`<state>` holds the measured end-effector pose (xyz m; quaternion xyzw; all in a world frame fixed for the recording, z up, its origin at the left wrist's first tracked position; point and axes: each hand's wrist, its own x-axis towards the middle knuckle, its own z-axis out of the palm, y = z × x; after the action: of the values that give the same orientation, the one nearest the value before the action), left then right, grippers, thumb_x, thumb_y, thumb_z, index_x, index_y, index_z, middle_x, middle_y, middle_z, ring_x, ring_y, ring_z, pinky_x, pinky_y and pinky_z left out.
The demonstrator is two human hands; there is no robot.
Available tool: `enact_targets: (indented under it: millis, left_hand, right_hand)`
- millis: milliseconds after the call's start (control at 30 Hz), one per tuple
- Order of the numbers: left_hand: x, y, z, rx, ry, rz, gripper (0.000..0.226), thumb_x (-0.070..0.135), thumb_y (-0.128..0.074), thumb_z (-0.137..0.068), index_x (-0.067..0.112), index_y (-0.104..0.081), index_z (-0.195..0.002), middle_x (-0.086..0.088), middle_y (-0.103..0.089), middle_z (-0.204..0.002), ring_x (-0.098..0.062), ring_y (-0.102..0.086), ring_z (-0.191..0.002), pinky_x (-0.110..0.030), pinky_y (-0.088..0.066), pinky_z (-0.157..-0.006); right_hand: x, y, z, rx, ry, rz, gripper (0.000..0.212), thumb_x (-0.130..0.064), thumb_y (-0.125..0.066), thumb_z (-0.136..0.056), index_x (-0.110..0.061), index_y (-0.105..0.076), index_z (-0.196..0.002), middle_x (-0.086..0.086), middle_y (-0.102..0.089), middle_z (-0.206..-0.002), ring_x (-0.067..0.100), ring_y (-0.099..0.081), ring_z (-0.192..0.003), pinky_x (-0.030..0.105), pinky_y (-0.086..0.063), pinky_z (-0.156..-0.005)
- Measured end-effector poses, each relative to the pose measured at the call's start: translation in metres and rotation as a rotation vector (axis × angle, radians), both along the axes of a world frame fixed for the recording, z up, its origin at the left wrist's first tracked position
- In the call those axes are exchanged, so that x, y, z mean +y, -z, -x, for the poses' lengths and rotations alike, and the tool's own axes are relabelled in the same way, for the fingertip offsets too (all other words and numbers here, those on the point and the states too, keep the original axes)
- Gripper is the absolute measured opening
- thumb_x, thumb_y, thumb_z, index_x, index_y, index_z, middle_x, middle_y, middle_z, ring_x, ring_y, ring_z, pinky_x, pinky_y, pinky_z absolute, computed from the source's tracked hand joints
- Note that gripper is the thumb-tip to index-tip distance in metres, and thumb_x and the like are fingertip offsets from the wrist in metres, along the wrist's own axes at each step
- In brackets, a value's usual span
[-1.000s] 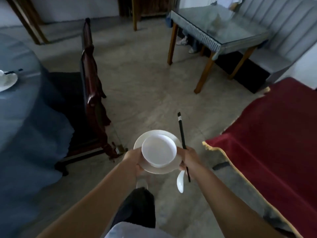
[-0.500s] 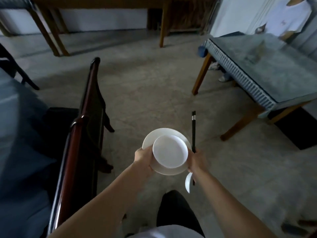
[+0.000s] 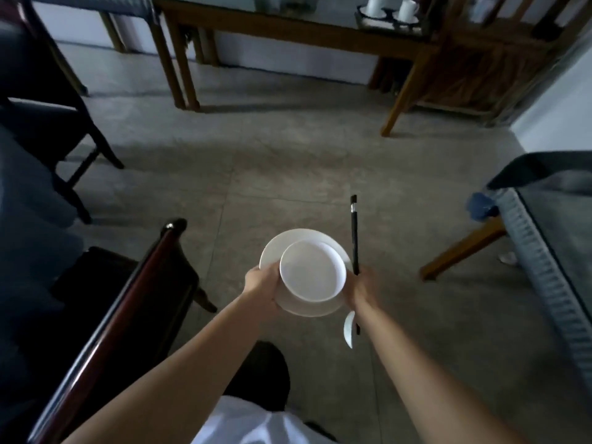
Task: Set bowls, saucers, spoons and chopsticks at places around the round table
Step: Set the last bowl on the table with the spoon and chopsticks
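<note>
1. Head view is showing both hands held out over the tiled floor (image 3: 288,174), carrying one place setting between them.
2. The left hand (image 3: 262,283) is gripping the left rim of a white saucer (image 3: 288,248), its fingers wrapping round the edge.
3. A white bowl (image 3: 312,272) is sitting upright on the saucer, shifted toward its near right side.
4. The right hand (image 3: 362,288) is touching the saucer's right edge while clamping black chopsticks (image 3: 354,238) and a white spoon (image 3: 349,330). The chopsticks are pointing away from the person, and the spoon's scoop is hanging below the wrist.
5. A dark red wooden chair (image 3: 128,299) is standing just left of the arms, its back rail running diagonally. It is sitting between the person and a blue-grey cloth (image 3: 25,225) draping at the left edge.
6. A second dark chair (image 3: 48,123) is standing farther back on the left.
7. A glass-topped desk (image 3: 560,235) with wooden legs is jutting in from the right, well apart from the hands.
8. A long wooden desk (image 3: 288,22) is running along the far wall, with white cups (image 3: 407,8) standing near its right end.
</note>
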<state>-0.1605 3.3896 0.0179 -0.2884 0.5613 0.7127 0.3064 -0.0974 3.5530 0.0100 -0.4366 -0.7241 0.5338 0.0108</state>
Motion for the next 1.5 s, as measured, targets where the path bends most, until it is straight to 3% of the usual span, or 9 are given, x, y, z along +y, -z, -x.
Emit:
enact_targets:
  millis: [100,267,433,567,767,900,1100,1333,1500]
  left_hand:
    - [0.033,0.005,0.101,0.001,-0.1,-0.032,0.035,0.011,-0.077,-0.077,0.0,-0.066,-0.108,-0.024,-0.071,-0.103,-0.043,-0.069,-0.093,-0.06,-0.056,-0.082]
    - [0.067,0.017,0.277,0.081,-0.212,-0.051,0.008,0.005,-0.074,-0.08,0.007,-0.07,-0.086,-0.012,-0.071,-0.081,-0.028,-0.067,-0.068,-0.035,-0.056,-0.063]
    - [0.06,-0.01,0.435,0.062,-0.367,-0.048,0.012,0.006,-0.073,-0.08,0.007,-0.07,-0.092,-0.009,-0.071,-0.078,-0.024,-0.066,-0.06,-0.026,-0.053,-0.046]
    - [0.025,-0.018,0.552,0.053,-0.524,-0.049,0.018,0.005,-0.073,-0.08,0.003,-0.07,-0.098,-0.014,-0.072,-0.085,-0.03,-0.067,-0.068,-0.032,-0.056,-0.057]
    - [-0.065,-0.016,0.719,0.069,-0.832,-0.032,0.026,0.008,-0.081,-0.071,0.005,-0.071,-0.096,-0.012,-0.075,-0.08,-0.029,-0.071,-0.06,-0.032,-0.054,-0.048]
    - [-0.135,-0.031,0.797,0.092,-1.063,-0.059,0.047,0.009,-0.083,-0.061,-0.001,-0.07,-0.105,-0.019,-0.075,-0.096,-0.033,-0.073,-0.074,-0.039,-0.059,-0.06]
    - [-0.26,-0.04,0.867,0.093,-1.365,-0.004,0.037,0.01,-0.072,-0.085,-0.004,-0.064,-0.119,-0.022,-0.069,-0.115,-0.042,-0.067,-0.104,-0.057,-0.054,-0.09]
    - [-0.427,-0.021,0.94,0.081,-1.585,0.024,0.042,0.007,-0.067,-0.089,0.0,-0.057,-0.128,-0.022,-0.064,-0.124,-0.041,-0.064,-0.108,-0.054,-0.054,-0.09]
    - [-0.544,-0.023,0.99,0.115,-1.612,0.05,0.032,-0.004,-0.059,-0.09,-0.012,-0.06,-0.121,-0.029,-0.063,-0.123,-0.045,-0.061,-0.113,-0.054,-0.051,-0.095]
  right_hand:
    - [0.038,0.007,0.116,0.0,-0.062,-0.036,0.03,-0.01,-0.067,-0.083,-0.02,-0.055,-0.058,-0.002,-0.058,-0.06,0.019,-0.056,-0.068,0.03,-0.043,-0.062]
    - [0.076,0.019,0.316,0.016,-0.193,-0.104,0.012,-0.018,-0.067,-0.083,-0.018,-0.067,-0.071,-0.005,-0.067,-0.067,0.011,-0.058,-0.061,0.023,-0.04,-0.049]
    - [0.079,0.009,0.507,0.014,-0.301,-0.086,0.015,-0.01,-0.059,-0.09,-0.006,-0.072,-0.086,0.011,-0.071,-0.087,0.021,-0.06,-0.077,0.031,-0.043,-0.065]
    - [0.038,-0.003,0.65,0.061,-0.462,0.037,0.009,-0.017,-0.066,-0.076,-0.011,-0.065,-0.069,0.008,-0.066,-0.078,0.017,-0.054,-0.073,0.032,-0.042,-0.063]
    - [-0.069,0.009,0.863,0.138,-0.892,0.023,0.024,-0.025,-0.076,-0.072,-0.016,-0.059,-0.059,-0.015,-0.054,-0.046,0.005,-0.045,-0.052,0.022,-0.037,-0.044]
    - [-0.164,0.007,0.986,0.178,-1.178,0.0,0.027,-0.025,-0.075,-0.083,-0.014,-0.06,-0.064,-0.009,-0.056,-0.055,0.006,-0.048,-0.054,0.021,-0.04,-0.044]
    - [-0.337,-0.007,1.11,0.15,-1.559,-0.011,0.028,-0.024,-0.069,-0.083,-0.017,-0.056,-0.059,-0.011,-0.055,-0.046,0.01,-0.049,-0.051,0.024,-0.039,-0.046]
    - [-0.537,0.016,1.193,0.154,-1.723,0.012,0.023,-0.027,-0.065,-0.081,-0.01,-0.063,-0.066,0.008,-0.067,-0.062,0.018,-0.059,-0.06,0.033,-0.047,-0.057]
    - [-0.655,0.011,1.241,0.125,-1.778,0.065,0.033,-0.033,-0.061,-0.089,-0.022,-0.059,-0.058,-0.008,-0.061,-0.055,0.014,-0.054,-0.058,0.034,-0.044,-0.058]
